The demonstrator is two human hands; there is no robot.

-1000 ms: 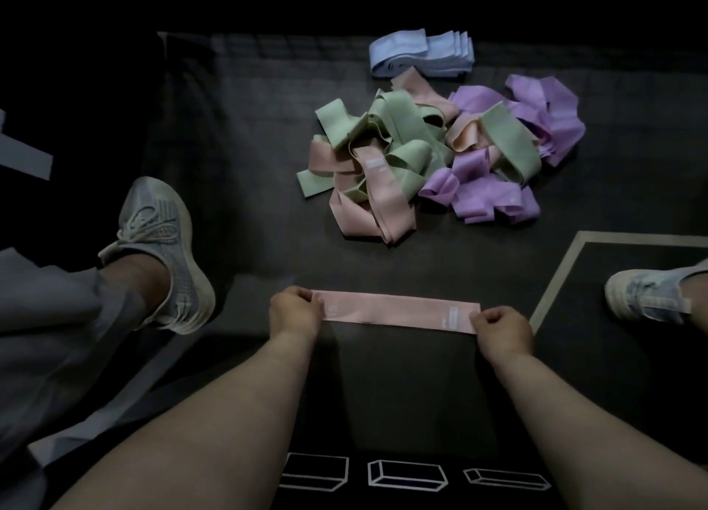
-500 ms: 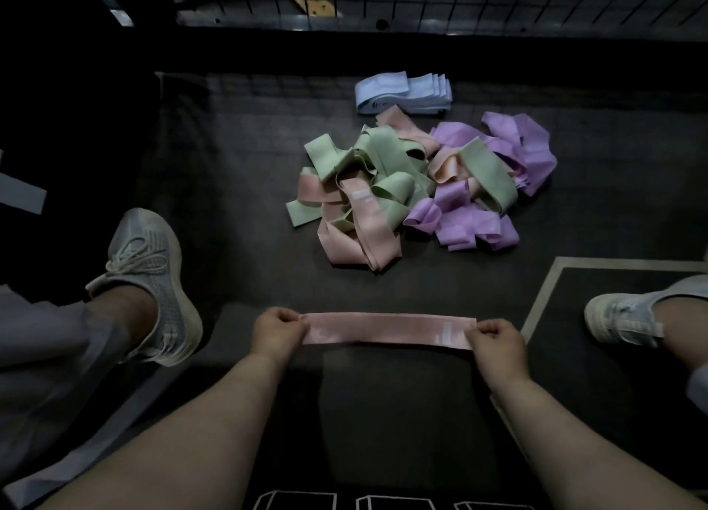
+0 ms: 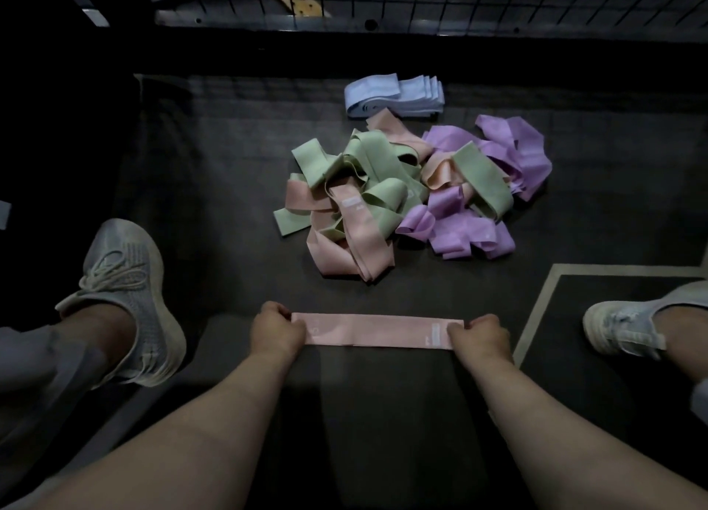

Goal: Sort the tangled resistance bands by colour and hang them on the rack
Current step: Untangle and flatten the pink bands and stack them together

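Dark floor matting (image 3: 214, 188) carries a tangled heap of green, pink and purple bands (image 3: 410, 191), with a folded stack of pale blue bands (image 3: 394, 96) just behind it near a wire grid (image 3: 498, 0). Nearer the person, a pink band (image 3: 377, 330) is stretched flat between the left hand (image 3: 276, 329) and the right hand (image 3: 481, 337), each gripping one end with curled fingers.

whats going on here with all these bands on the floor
A person holds one pink band out flat, the left hand gripping one end and the right hand the other. Beyond it lies a tangled pile of green, pink and purple bands, with a folded blue stack behind.
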